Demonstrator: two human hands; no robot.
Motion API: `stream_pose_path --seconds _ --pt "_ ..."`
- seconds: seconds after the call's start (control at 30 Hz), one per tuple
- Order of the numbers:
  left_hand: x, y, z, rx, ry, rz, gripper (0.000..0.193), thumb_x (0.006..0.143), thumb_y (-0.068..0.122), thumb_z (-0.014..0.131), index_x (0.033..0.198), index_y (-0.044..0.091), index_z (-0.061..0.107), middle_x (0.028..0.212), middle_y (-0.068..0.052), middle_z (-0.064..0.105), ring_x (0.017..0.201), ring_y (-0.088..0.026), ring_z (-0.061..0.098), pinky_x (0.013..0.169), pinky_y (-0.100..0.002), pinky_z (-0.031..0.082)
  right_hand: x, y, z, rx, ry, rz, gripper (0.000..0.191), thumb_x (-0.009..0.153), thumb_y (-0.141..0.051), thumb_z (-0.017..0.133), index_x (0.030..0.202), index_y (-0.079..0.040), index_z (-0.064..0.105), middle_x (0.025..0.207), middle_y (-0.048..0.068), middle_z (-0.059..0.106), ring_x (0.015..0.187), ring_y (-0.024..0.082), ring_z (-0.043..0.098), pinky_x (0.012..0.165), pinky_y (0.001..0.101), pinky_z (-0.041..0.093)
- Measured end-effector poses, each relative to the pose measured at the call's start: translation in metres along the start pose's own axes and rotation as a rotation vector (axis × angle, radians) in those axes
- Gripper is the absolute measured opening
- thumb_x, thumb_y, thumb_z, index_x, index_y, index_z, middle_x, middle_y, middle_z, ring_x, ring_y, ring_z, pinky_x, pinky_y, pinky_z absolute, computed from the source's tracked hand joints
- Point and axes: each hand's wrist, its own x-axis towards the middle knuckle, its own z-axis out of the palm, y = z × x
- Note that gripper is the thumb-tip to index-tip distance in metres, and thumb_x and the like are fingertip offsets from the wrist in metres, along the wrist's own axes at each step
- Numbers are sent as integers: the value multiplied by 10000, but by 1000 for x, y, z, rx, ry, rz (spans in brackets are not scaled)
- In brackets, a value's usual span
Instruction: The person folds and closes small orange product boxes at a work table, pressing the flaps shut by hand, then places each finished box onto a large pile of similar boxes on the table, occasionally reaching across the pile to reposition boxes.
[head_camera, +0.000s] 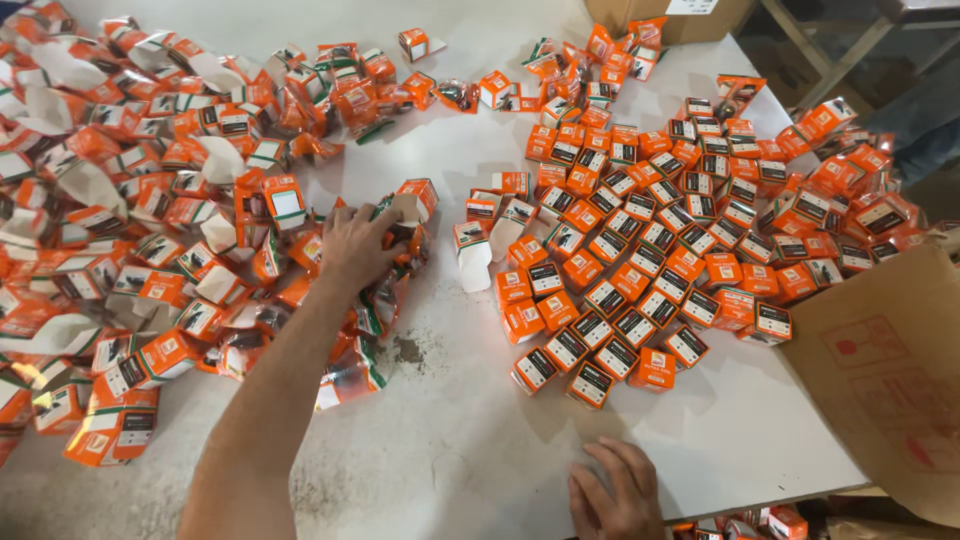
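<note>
My fingers (385, 222) curling into loose orange cartons (180, 260), too many to count, left hand (355, 245) reaching out, right hand (615, 495) lying flat and empty on white table (470, 440), dozens of folded boxes (650, 260) nearby

Orange carton (405, 205), flaps open, tilted atop loose flattened pile.

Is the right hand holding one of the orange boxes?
No, the right hand lies flat on the bare white table, apart from the orange boxes.
</note>
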Motion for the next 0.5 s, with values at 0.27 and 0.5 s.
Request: stream_pose_path --seconds 0.27,0.5 --pt "27 -7 -52 -213 -223 -47 680 783 596 796 1380 351 582 1488 -148 383 1380 -454 304 1068 -691 253 -36 3 66 217 -32 84 216 692 -85 813 892 -145 759 1078 94 695 847 244 696 737 366 598" --pt "185 -29 -44 -325 200 -263 728 831 618 765 1445 303 531 1500 -191 375 1432 -482 264 1153 -731 211 -40 32 133 129 -108 13 209 697 -99 809 891 -149 751 1058 88 688 831 243 687 726 368 590"
